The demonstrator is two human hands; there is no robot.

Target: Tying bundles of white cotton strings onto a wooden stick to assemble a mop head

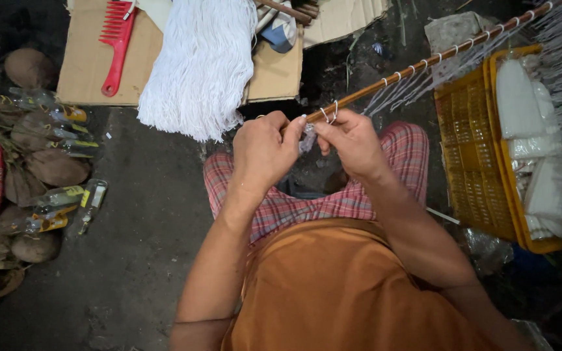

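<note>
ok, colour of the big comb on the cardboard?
Red. The comb lies on the cardboard, upper left in the head view.

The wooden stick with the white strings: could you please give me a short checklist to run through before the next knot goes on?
1. Left hand grips the near end of the wooden stick: ok.
2. Right hand pinches a white string at the stick: ok.
3. Earlier knots sit in a row along the stick: ok.
4. Bundle of white yarn lies in front, on the cardboard: ok.
5. Tightness of the current loop: cannot tell, fingers hide it.
6. Yellow crate stands clear of both hands: ok.
</note>
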